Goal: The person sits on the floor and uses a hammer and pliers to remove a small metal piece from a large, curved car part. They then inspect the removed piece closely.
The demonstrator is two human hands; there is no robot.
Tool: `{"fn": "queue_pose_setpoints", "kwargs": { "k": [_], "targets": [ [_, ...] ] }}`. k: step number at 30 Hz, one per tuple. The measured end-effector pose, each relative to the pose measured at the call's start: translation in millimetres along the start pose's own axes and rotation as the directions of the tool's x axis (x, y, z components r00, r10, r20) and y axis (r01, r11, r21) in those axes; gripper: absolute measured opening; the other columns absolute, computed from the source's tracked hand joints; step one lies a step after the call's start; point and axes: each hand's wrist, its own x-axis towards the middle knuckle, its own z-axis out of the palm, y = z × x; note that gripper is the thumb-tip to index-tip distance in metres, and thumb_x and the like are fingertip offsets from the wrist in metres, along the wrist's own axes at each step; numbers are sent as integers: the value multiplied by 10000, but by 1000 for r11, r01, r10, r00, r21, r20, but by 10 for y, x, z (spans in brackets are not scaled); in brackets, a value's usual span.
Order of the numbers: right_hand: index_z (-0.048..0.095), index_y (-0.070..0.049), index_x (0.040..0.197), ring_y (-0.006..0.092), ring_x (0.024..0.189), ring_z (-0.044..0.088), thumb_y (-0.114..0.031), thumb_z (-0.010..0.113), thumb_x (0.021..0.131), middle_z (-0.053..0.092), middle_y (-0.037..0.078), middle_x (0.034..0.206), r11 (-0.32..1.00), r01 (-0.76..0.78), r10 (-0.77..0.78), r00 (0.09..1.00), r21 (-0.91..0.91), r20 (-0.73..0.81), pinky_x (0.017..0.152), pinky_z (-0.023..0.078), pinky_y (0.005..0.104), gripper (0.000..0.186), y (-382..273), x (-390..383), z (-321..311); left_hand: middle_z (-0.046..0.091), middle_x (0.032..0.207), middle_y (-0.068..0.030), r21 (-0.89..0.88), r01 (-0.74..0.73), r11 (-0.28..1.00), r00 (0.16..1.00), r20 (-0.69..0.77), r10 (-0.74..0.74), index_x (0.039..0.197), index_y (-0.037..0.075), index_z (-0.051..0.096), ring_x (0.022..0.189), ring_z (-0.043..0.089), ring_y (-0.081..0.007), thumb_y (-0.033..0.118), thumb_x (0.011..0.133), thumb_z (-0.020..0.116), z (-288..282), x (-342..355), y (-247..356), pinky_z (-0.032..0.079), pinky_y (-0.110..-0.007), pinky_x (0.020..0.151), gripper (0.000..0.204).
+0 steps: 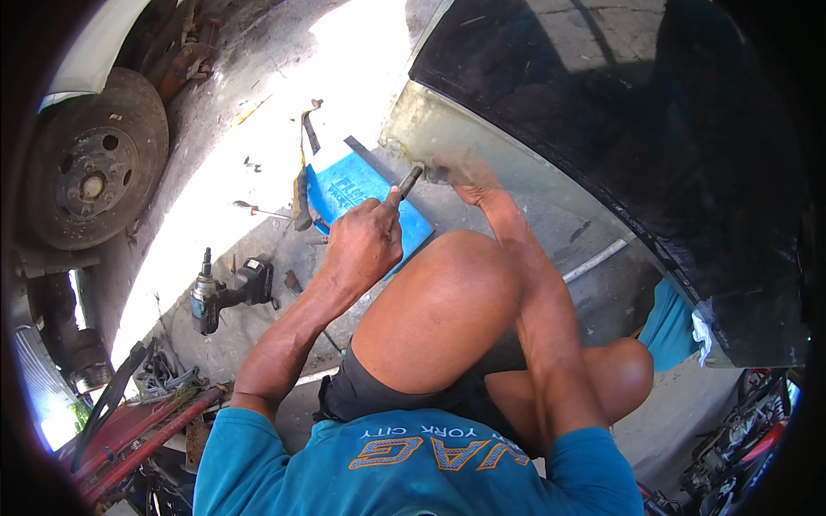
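My left hand (pixel 368 232) is closed around a short dark cylindrical tool (pixel 411 181), its tip pointing up and to the right, toward the lower edge of a large glass pane. The pane has a dark tinted area (pixel 594 112) and a see-through border strip (pixel 465 129). Partly seen through that strip, my right hand (pixel 475 179) is bent with its fingertips at a small dark piece (pixel 437 175); the fingers look hazy and the piece cannot be made out. Beneath my left hand lies a flat blue case or panel (pixel 353 185) on the floor.
A cordless impact driver (pixel 225 291) stands left of my left forearm. A hammer (pixel 302 185) and a screwdriver (pixel 261 210) lie beside the blue case. A wheel (pixel 96 163) is at far left, red metal parts (pixel 155 426) lower left, a pale rod (pixel 594 261) right of my knee.
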Motion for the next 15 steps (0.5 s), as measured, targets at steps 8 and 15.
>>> {"fn": "queue_pose_setpoints", "kwargs": {
  "k": [8,15],
  "targets": [
    [728,-52,939,207,830,633,-82,660,867,722,80,942,771,-289,316,947,567,54,757,506,344,103,-119,-2,-83,623,796,-180,35,-27,999,1000,15,26,1290,-48,605,740,651,-356,59,889,589,13,33,11,536,-473,652,416],
    [669,-13,1134,202,961,669,21,722,798,691,88,1109,113,-254,368,909,960,197,824,589,363,342,249,16,178,603,779,-170,108,-71,992,997,27,68,1311,-22,602,718,638,-351,74,904,614,-65,31,12,525,-474,620,418]
  ]
}}
